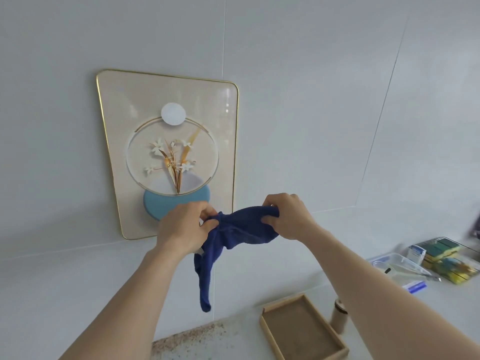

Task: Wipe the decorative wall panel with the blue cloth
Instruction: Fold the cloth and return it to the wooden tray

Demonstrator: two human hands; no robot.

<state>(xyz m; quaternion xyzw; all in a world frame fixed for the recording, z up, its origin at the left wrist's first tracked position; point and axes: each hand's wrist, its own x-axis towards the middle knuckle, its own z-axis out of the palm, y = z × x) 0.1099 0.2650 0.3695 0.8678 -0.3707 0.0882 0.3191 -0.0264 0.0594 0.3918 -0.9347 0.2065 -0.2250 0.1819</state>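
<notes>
Both hands pinch the cloth point(241, 229) in front of the panel's point(168, 152) lower edge: the left hand point(181, 227) closed on its bunched left end, the right hand point(285, 216) on its right end. The cloth stretches sideways between them, a tail hanging straight down below the left hand.

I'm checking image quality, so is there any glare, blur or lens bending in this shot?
Head view: soft, even light; faint glare streaks on the wall panel near its upper right. The wide lens bends the tile seams. The far right edge is smeared, while both hands and the blue cloth are sharp.
</notes>
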